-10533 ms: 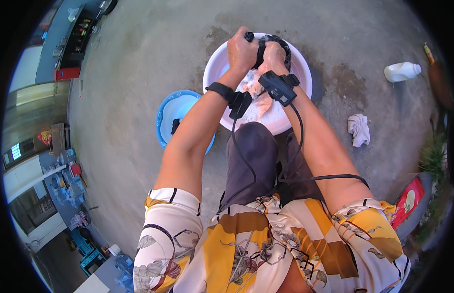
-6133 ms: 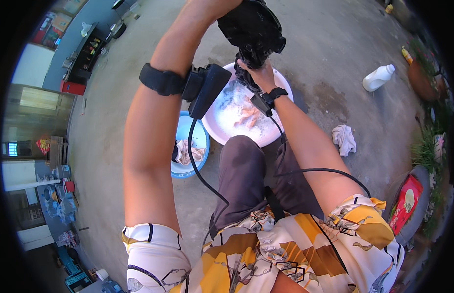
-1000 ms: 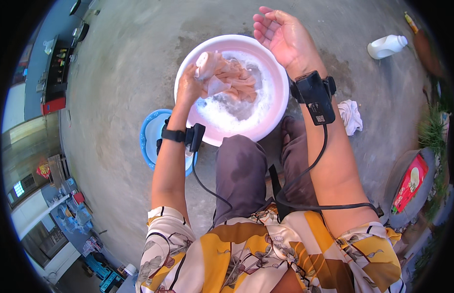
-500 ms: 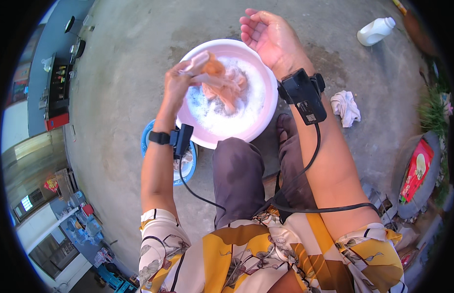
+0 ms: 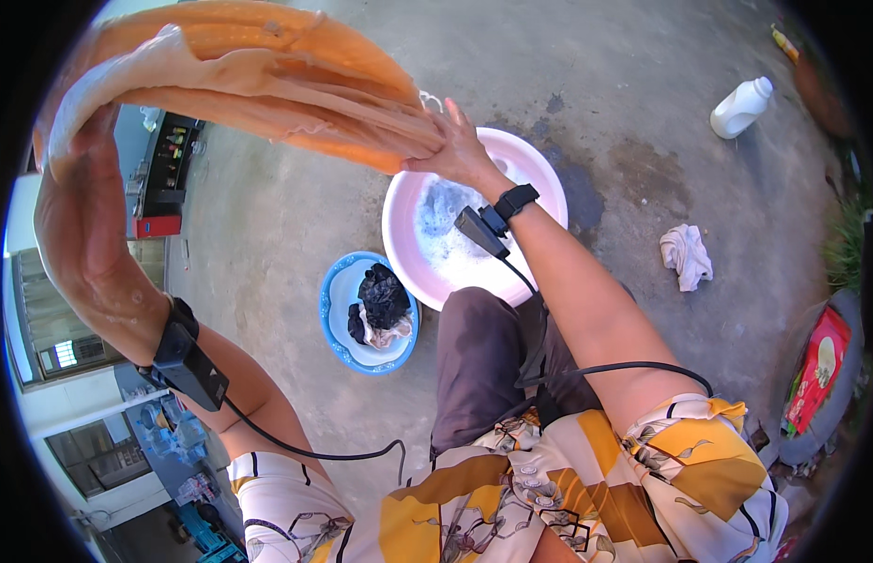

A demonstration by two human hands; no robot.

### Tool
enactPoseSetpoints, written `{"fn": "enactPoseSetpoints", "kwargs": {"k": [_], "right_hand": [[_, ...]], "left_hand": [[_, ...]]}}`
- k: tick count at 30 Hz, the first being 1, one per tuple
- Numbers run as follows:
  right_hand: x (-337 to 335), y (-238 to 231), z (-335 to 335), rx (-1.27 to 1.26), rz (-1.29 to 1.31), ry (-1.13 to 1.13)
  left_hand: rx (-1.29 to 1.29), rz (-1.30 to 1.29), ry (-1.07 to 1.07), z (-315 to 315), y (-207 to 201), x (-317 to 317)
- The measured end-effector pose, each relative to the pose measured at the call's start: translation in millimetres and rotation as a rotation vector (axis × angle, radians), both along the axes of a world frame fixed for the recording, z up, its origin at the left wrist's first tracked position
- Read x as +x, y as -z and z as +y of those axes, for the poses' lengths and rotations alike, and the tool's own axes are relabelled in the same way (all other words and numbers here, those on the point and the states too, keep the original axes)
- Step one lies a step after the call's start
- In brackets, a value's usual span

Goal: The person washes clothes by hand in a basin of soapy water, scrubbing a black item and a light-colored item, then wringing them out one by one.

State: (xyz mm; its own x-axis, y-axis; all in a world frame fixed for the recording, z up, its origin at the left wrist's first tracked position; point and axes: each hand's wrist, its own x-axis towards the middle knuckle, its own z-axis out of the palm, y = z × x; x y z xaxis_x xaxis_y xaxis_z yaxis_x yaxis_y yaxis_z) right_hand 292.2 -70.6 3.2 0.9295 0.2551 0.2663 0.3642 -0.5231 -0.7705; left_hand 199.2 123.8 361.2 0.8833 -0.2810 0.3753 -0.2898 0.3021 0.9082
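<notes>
A wet orange and pale peach cloth (image 5: 296, 89) stretches between my hands across the upper left, close to the camera. My left hand (image 5: 87, 202) is raised high at its left end and grips it; the cloth covers most of those fingers. At the other end my right hand (image 5: 463, 150) is closed on the bunched cloth, with a finger or two sticking out. Below the right hand stands a pink basin (image 5: 408, 239) with suds and water in it. A blue-rimmed basin (image 5: 328, 324) beside it holds dark and pale wet laundry.
A white bottle (image 5: 739, 109) stands on the concrete floor at the right. Nearer me lies a crumpled white cloth (image 5: 687, 256). A red packet (image 5: 817, 371) rests on a grey rounded thing at the right edge. Dark wet patches mark the floor by the pink basin.
The cloth has come up out of the pink basin and is now spread between both hands. My left hand rose to the upper left; my right hand came down and took hold of the cloth.
</notes>
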Motion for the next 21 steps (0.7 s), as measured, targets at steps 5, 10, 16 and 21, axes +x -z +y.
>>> {"fn": "enactPoseSetpoints", "kwargs": {"k": [5,10,16,21], "right_hand": [[26.8,11.5,-0.9,1.145,0.795,-0.404],[9.9,-15.4,-5.7,1.717,0.93,-0.273],[4.7,6.6,-0.2,1.893,0.878,-0.272],[-7.1,-4.6,10.6,1.951,0.938,-0.262]], "left_hand": [[-0.089,0.124,-0.312,75.0,49.7,-37.8],[0.278,0.516,-0.776,87.0,232.7,-55.9],[0.485,0.772,-0.481,42.5,432.4,-10.3],[0.786,0.171,-0.66,-26.9,448.1,17.2]]}}
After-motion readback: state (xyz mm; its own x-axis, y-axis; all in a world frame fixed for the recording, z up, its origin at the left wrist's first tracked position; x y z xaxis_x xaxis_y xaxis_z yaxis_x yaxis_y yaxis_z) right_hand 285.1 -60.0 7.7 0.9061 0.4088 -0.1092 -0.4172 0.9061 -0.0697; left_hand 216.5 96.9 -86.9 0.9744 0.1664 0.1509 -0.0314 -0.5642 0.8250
